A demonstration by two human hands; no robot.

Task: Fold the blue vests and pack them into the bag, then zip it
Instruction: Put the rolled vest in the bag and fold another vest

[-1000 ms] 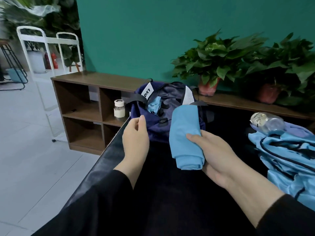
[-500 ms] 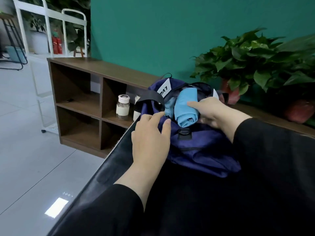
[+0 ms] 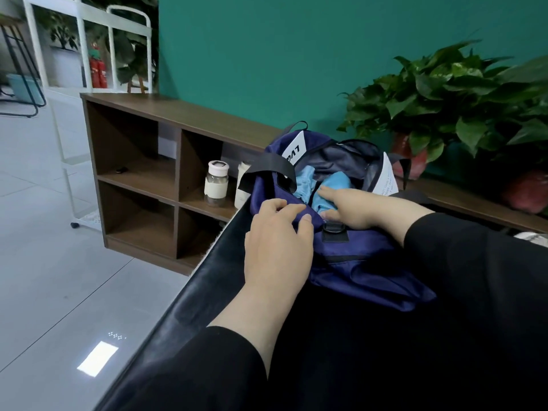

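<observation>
Desk (image 3: pixel 225 292): black and glossy, carrying the bag near its far left edge.
Left hand (image 3: pixel 278 238): nearest of the two; fingers curled over the bag's near lip, thumb on the cloth, holding the mouth down and open.
Right hand (image 3: pixel 353 207): reaches into the opening; fingers laid out fairly straight on the vest, pressing it in and gripping nothing.
Bag (image 3: pixel 364 262): navy, soft cloth, slumped on the desk with the zip open and a black buckle at the front; it looks limp, so the lip probably needs a hand on it while the other packs or zips.
Vest (image 3: pixel 332 188): light blue, folded, inside the bag under the right hand; a second blue piece (image 3: pixel 305 180) lies just left of it. Thin, light fabric that would likely spring loose, best taken across the whole fold.
Strap (image 3: pixel 268 167): black, draped over the bag's left side, near the zip line and could catch it.
Tag (image 3: pixel 385 179): white paper at the right rim, also near the zip.
Shelf (image 3: pixel 142 179): wooden, beyond the desk, with a jar (image 3: pixel 216 185).
Plants (image 3: pixel 444 96): potted, behind the bag, well clear.
</observation>
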